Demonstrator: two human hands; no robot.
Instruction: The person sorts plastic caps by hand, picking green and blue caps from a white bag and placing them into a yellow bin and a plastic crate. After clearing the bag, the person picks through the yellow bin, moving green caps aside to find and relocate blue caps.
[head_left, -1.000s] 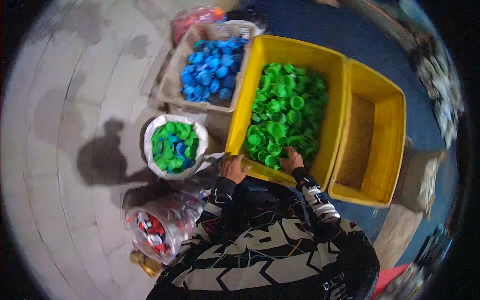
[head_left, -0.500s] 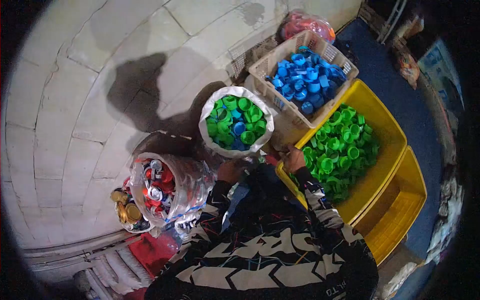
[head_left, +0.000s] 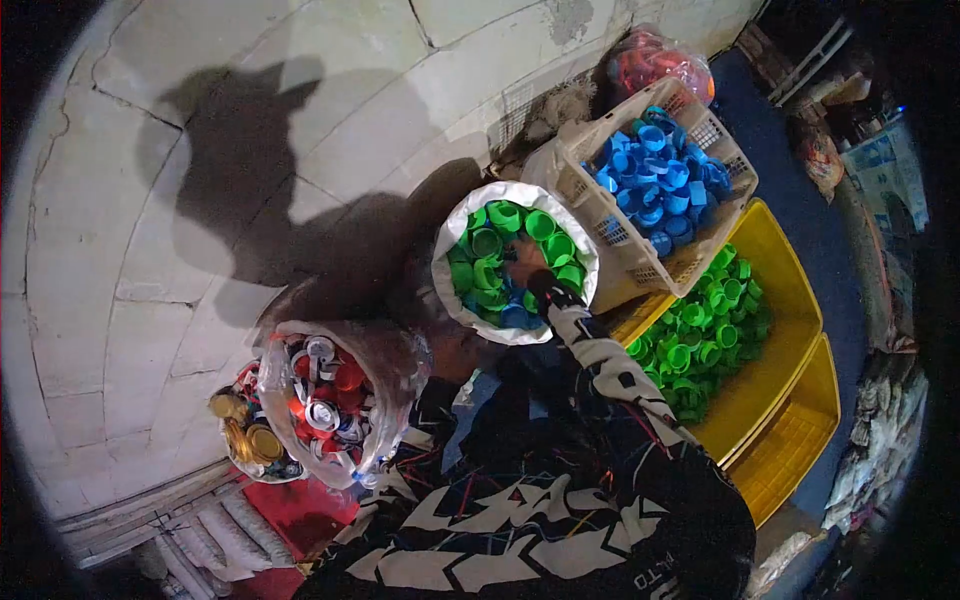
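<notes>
My right hand (head_left: 527, 263) reaches into a white sack (head_left: 448, 225) filled with green caps (head_left: 540, 225) and some blue caps (head_left: 517, 316). Its fingers are down among the caps and mostly hidden, so I cannot see whether they grip one. In the shade below the sack's lower left side is my left hand (head_left: 455, 357), close to the sack; its fingers are too dark to make out. Right of the sack stands a yellow bin (head_left: 775, 325) with more green caps (head_left: 700, 335) heaped inside.
A pale plastic crate (head_left: 633, 262) of blue caps (head_left: 660, 180) stands beyond the bin. At left, a clear bag (head_left: 408, 365) holds red and white caps (head_left: 325, 395). Gold lids (head_left: 265, 445) lie beside it. Another yellow bin (head_left: 795, 440) adjoins the first. A pale wall (head_left: 150, 240) rises behind.
My right hand has left the yellow bin's rim and moved left into the sack. My left hand stays low by the sack. The view has shifted and turned a little.
</notes>
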